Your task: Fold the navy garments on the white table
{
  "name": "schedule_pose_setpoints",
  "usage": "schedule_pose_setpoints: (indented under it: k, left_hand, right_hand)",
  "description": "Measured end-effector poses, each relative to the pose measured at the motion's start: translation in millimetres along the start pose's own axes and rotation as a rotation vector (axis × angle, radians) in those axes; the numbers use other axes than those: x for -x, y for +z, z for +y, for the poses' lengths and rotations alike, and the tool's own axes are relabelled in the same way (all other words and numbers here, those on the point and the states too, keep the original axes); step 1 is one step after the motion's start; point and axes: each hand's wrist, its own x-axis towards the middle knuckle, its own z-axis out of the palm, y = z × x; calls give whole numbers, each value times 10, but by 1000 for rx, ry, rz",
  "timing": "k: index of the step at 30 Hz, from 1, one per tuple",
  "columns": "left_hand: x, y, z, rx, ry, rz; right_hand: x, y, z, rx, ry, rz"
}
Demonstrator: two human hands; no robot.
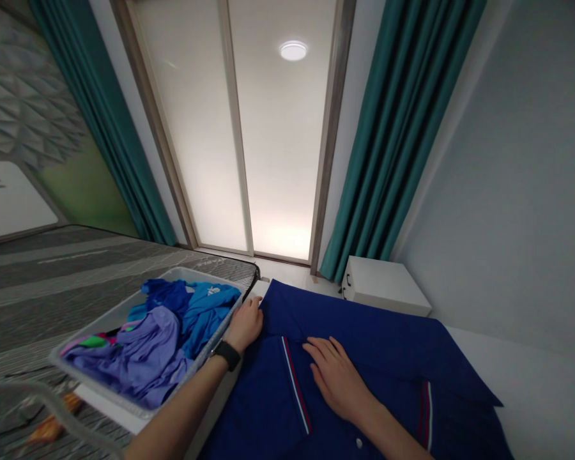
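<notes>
A navy blue polo shirt (359,326) is spread out in front of me, with red-and-white striped bands on its sleeves and a pale button near the bottom of the view. At its left edge, my left hand (246,324) has its fingers curled in on the cloth; a dark watch is on that wrist. My right hand (334,374) lies flat on the middle of the shirt, palm down, fingers stretched out. Just left of my left hand stands a clear plastic bin (124,409) of crumpled clothes, among them a lavender garment (148,351) and a bright blue garment (206,313).
The bin rests beside a grey striped mattress (76,262). A white cabinet (388,284) with dark handles stands beyond the shirt, by the wall. Teal curtains (397,128) flank frosted sliding doors (282,147). A pale curved tube (52,396) crosses the lower left.
</notes>
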Motion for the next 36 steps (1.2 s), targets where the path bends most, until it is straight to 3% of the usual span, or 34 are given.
schedule_pose_setpoints:
  k: [8, 14, 19, 29, 36]
  left_hand:
    - [282, 17, -47, 171, 63, 76]
    - [416, 68, -148, 269, 80, 134]
    - [446, 112, -226, 286, 84, 125]
    - [468, 58, -163, 211, 81, 99]
    - [464, 77, -171, 223, 56, 120]
  right_hand:
    - [-216, -44, 94, 174, 47, 10]
    - [-345, -43, 48, 304, -25, 7]
    - [-311, -71, 99, 293, 3, -33]
    - [-182, -218, 328, 441, 50, -122]
    - [-99, -275, 357, 312, 44, -140]
